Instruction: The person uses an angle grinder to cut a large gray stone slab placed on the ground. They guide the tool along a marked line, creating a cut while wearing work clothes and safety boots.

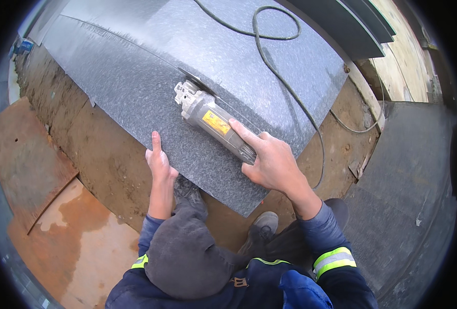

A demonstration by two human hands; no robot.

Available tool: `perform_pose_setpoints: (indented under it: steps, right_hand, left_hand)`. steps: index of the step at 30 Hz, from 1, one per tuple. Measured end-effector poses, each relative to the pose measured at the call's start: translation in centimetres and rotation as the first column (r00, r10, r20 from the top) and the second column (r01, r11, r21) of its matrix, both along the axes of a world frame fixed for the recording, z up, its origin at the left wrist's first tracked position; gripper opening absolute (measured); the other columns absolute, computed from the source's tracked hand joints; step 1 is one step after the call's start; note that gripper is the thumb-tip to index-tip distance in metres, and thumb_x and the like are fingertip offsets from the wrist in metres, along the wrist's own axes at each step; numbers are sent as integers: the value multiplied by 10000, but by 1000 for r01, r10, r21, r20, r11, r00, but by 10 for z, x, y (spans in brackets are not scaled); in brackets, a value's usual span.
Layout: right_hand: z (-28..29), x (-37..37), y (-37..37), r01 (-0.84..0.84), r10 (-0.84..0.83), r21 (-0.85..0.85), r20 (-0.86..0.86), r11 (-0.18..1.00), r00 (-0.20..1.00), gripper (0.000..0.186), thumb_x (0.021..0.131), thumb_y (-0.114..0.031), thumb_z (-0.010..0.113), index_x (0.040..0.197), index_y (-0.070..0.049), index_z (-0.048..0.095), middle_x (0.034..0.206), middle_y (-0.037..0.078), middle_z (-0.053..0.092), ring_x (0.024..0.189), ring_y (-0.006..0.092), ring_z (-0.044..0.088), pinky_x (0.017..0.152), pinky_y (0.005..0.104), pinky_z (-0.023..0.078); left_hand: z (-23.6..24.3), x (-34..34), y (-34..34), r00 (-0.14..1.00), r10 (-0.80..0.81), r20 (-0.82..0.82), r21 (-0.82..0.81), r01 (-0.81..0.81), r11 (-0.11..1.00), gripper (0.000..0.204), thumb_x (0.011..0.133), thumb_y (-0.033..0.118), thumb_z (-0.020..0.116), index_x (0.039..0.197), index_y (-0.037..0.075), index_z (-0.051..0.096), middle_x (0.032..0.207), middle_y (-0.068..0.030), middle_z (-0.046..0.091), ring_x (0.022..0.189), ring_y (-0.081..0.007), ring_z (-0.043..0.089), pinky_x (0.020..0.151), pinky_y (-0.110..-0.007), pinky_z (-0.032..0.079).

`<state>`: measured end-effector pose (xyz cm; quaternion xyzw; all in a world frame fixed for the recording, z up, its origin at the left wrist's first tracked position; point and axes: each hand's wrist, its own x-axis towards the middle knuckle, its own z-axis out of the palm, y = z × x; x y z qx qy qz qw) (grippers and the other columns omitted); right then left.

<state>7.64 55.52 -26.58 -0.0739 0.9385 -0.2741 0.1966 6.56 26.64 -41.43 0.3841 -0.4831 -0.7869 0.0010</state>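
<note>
My right hand point(275, 160) is wrapped round the body of a dusty grey angle grinder point(215, 122) with a yellow label. Its index finger lies along the casing. The thin cutting disc point(197, 81) stands on edge at a straight cut line in a large speckled dark-grey stone slab point(130, 87). My left hand point(160, 160) is at the slab's near left edge, with one finger stretched out and nothing seen in its grasp. Its other fingers show only in part, and I cannot tell whether they touch the slab.
A black cable point(285, 82) loops over the slab and hangs off its right side. Pale dust or spray blurs the far left. Brown boards point(30, 159) lie at left on dirt ground point(94, 149). Dark sheets point(403, 195) lie at right; dark panels point(349, 26) stand at the far right.
</note>
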Motion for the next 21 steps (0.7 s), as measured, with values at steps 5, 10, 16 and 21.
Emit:
perform_pose_setpoints:
  steps: [5, 10, 16, 21]
  right_hand:
    - [8, 4, 2, -2, 2, 2, 4, 1000, 1000, 1014, 758, -155, 771, 1679, -408, 432, 865, 188, 621, 729, 393, 684, 716, 488, 567]
    - [20, 27, 16, 11, -12, 31, 18, 999, 1000, 1033, 729, -141, 776, 1674, -394, 448, 844, 176, 602, 729, 384, 674, 726, 484, 565]
    - [18, 25, 14, 23, -23, 2, 0, 1000, 1000, 1031, 723, -129, 765, 1671, -391, 455, 838, 175, 599, 730, 385, 670, 730, 481, 565]
    - [7, 11, 5, 17, -17, 3, 20, 1000, 1000, 1029, 742, -135, 760, 1678, -409, 433, 860, 183, 621, 752, 394, 688, 745, 483, 570]
  left_hand:
    - [-19, 3, -12, 997, 71, 27, -25, -70, 997, 593, 1058, 406, 744, 1324, -66, 504, 1259, -228, 684, 1128, -353, 731, 916, -572, 646]
    - [-17, 5, -8, 998, 63, 9, 19, -63, 998, 665, 1041, 414, 770, 1323, -80, 425, 1277, -252, 650, 1130, -357, 724, 927, -571, 643]
    - [-19, 6, -8, 997, 52, 56, -47, -49, 998, 706, 1021, 454, 786, 1307, -72, 413, 1276, -256, 644, 1128, -350, 727, 939, -560, 640]
    - [-21, 5, -6, 998, 51, 22, -29, -50, 998, 702, 1017, 468, 786, 1292, -65, 423, 1246, -247, 661, 1110, -344, 737, 940, -556, 639]
